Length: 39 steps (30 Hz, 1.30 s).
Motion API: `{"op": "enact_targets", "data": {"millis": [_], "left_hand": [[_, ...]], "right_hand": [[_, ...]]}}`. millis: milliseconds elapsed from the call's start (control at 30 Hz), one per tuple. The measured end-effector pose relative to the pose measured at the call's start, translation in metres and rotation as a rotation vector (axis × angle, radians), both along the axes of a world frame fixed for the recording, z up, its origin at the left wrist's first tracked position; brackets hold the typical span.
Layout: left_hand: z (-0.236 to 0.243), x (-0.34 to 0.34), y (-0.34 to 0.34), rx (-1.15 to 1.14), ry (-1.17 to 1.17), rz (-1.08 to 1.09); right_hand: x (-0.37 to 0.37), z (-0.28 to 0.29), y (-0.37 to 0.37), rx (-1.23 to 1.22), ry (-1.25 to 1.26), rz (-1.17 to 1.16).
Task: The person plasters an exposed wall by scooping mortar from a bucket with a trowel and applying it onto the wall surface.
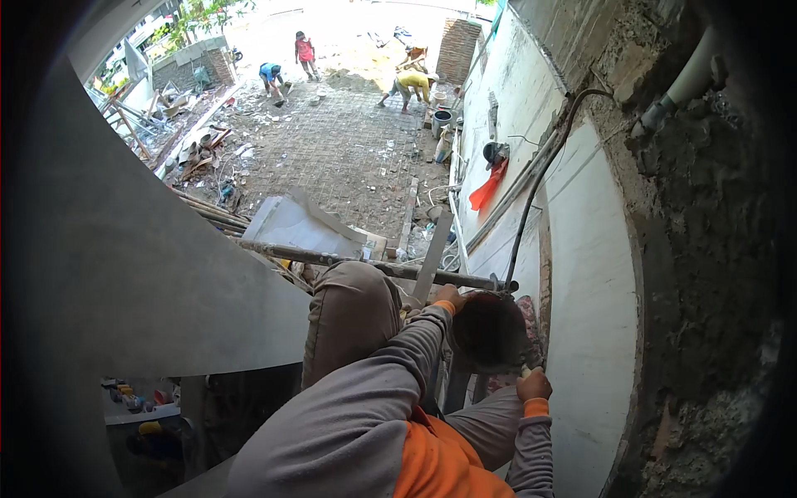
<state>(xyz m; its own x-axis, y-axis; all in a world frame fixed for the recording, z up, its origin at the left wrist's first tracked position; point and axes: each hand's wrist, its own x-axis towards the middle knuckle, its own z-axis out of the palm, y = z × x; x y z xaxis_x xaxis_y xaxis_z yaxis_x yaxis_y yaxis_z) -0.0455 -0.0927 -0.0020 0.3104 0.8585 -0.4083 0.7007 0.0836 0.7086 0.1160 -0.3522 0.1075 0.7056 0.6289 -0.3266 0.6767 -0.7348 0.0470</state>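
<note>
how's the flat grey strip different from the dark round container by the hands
Shape: the flat grey strip is long and straight-edged, while the dark round container has a curved outline.
Colour: the strip is pale grey; the container is dark brown to black.
Position: the strip reaches up past the pole in the picture; the container sits below it, between the two hands.
Shared: both are close to the left hand.
</note>
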Motion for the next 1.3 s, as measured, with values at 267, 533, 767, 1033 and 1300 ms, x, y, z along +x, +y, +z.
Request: {"op": "enact_targets", "data": {"millis": [267,533,767,1033,1300], "left_hand": [[0.047,0.029,0.0,-0.079,-0.067,-0.022],[0.057,0.031,-0.008,0.111,-0.237,-0.121],[0.044,0.039,-0.006,0.173,-0.313,-0.266],[0.044,0.044,-0.007,0.135,-0.308,-0.156],[0.038,0.056,-0.01,0.142,-0.406,-0.276]], "right_hand": [[0.013,0.015,0.003,-0.058,0.003,0.032],[0.004,-0.007,0.067,0.07,-0.184,0.289],[-0.014,0.014,0.058,0.262,-0.39,0.723],[0.023,0.05,0.044,0.22,-0.098,0.476],[-0.002,-0.03,0.074,0.167,-0.199,0.522]]}}
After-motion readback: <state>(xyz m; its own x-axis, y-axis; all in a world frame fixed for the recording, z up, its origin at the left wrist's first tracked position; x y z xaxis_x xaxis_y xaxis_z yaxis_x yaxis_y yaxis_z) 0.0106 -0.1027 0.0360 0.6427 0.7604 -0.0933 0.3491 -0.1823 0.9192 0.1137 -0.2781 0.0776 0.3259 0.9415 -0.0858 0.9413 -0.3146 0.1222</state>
